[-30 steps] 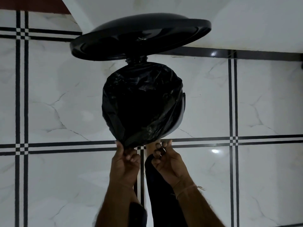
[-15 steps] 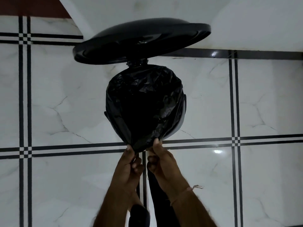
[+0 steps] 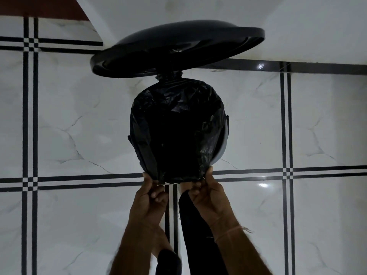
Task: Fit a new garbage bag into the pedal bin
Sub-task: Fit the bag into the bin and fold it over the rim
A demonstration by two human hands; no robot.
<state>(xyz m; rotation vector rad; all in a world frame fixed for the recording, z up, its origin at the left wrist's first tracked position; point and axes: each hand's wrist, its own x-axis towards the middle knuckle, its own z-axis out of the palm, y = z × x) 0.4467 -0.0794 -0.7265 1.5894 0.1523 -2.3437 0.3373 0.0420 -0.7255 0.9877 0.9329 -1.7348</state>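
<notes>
At the centre left of the frame the left hand (image 3: 153, 192) is curled shut on the near hem of the crinkled black plastic garbage bag (image 3: 176, 124), thumb up along the film and fingers (image 3: 156, 195) folded under it; the bag lies directly above this hand in the picture, that is, away from the person, with no gap between skin and plastic; the bag fills the middle of the frame, its mouth spread over the top of the round pale-walled pedal bin (image 3: 224, 143), of which only a grey sliver shows at the bag's right edge; its rim on that lower right side looks not yet covered, though the dark makes this hard to judge; above, toward the upper centre, the glossy black round lid (image 3: 178, 48) stands tipped open on its hinge, clear of the bag; just right of centre the right hand (image 3: 206, 192) is likewise clenched on the hem, pinching it at the bag's lower right corner; the two hands sit level and close together, the stretched hem running left to right between them as the long axis; the coming move seems to turn on drawing that hem toward the bottom of the frame and down over the near rim; both hands are equally near, the right one closer to the bare sliver; a hard tug could tear the thin film or pull the far side off
</notes>
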